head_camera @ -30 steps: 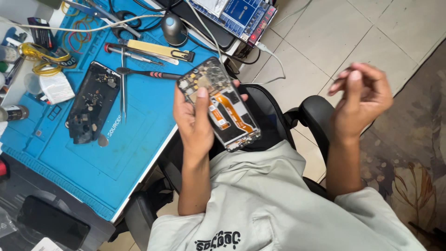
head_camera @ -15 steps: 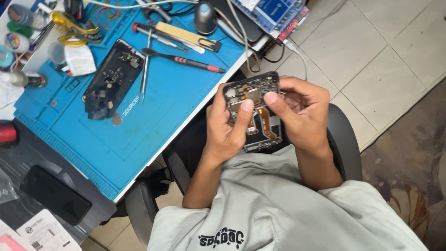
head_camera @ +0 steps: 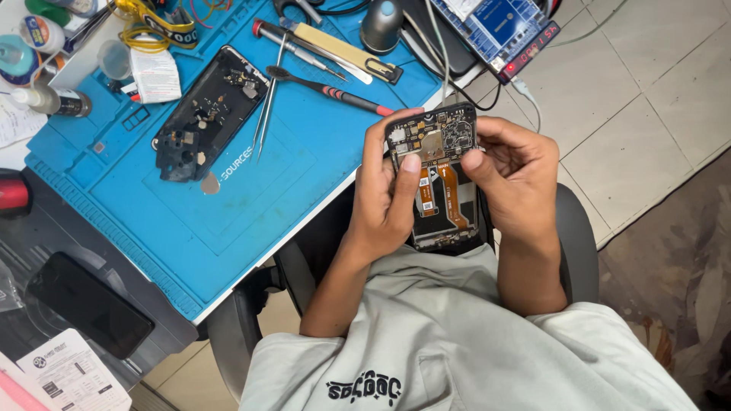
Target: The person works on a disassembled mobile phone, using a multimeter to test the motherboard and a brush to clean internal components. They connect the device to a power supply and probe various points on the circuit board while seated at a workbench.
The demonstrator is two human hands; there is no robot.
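Hands meet over the lap, both closed on one opened black smartphone with its back cover off (head_camera: 438,179), held just off the near edge of the bench and above the black chair seat (head_camera: 571,243). Left hand (head_camera: 388,194) wraps the phone's left side, thumb pressed on the exposed circuit board near the top. Right hand (head_camera: 514,179) grips the right edge, thumb tip resting on the board beside the left thumb. Two orange flex ribbons run down the phone's middle, a small white label stuck on one of them. On the bench lies a blue silicone work mat (head_camera: 228,198) with white lettering printed near its centre. A second stripped black phone frame (head_camera: 204,114) lies at an angle on the mat, well apart from the hands. Steel tweezers (head_camera: 266,106) lie just beside that frame, and a black screwdriver with a red grip (head_camera: 331,90) lies between the tweezers and the held phone. A white folded paper slip with small print (head_camera: 154,76) sits near the mat's far-left corner. Small round bottles with coloured labels (head_camera: 34,34) stand at the far left. A blue-faced flat bench device with a red digit display (head_camera: 502,30) sits at the top, cables trailing from it. A dark phone lying face down (head_camera: 87,304) and a white printed sheet (head_camera: 72,377) lie off the mat at lower left. The person wears a pale grey shirt with a black printed mark at the chest (head_camera: 365,388).
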